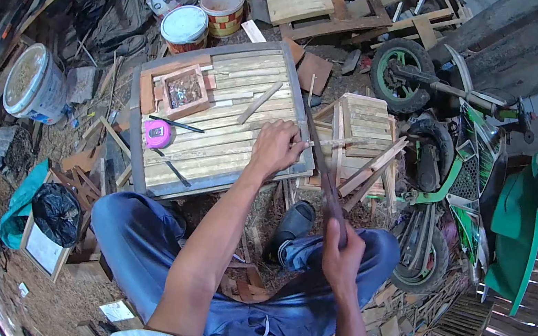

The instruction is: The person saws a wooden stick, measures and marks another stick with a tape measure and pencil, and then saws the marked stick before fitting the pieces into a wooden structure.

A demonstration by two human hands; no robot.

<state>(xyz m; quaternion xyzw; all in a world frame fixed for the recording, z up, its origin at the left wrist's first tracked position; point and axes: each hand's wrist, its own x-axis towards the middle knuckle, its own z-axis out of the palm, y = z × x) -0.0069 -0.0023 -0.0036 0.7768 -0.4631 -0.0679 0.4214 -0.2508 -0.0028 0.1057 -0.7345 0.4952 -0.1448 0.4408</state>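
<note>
My left hand presses on the right edge of the slatted wooden panel, its fingers closed on a thin light wood strip that sticks out to the right. In my right hand is the lower end of a long dark saw, held above my right knee. The saw's blade slants up and left, crossing the strip just right of my left fingers. A loose grey-brown stick lies on the panel above my left hand.
On the panel are a box of small metal pieces, a pink tape measure and a black pencil-like tool. Buckets stand behind. Stacked slats and a green motorbike are at the right.
</note>
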